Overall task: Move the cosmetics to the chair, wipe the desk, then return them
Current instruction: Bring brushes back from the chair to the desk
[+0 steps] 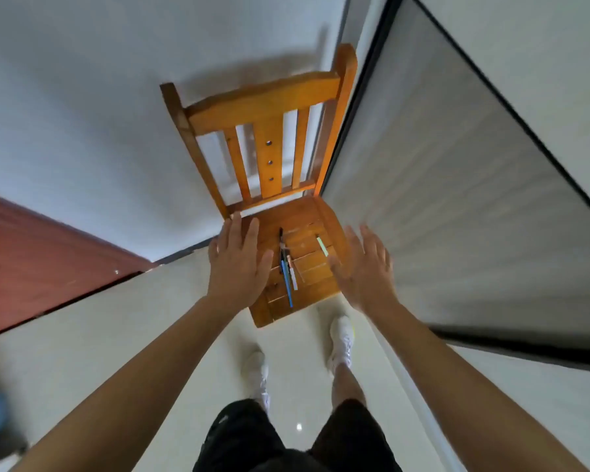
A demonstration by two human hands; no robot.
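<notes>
So the cosmetics [286, 267] are lying on the chair [317, 212] seat: a bunch of slim pencils, plus one green stick [322, 245] slightly apart. No desk in shot, so I can't tell if it's been wiped. The left hand [237, 264] and right hand [367, 267] are both spread flat over the seat, either side of the pencils, holding nothing.

Even, soft light. I see the chair [265, 97] casting a faint shadow on the wall [82, 97]; one glare spot on the floor [143, 335]; wide-angle edges bend; slight motion blur throughout.
</notes>
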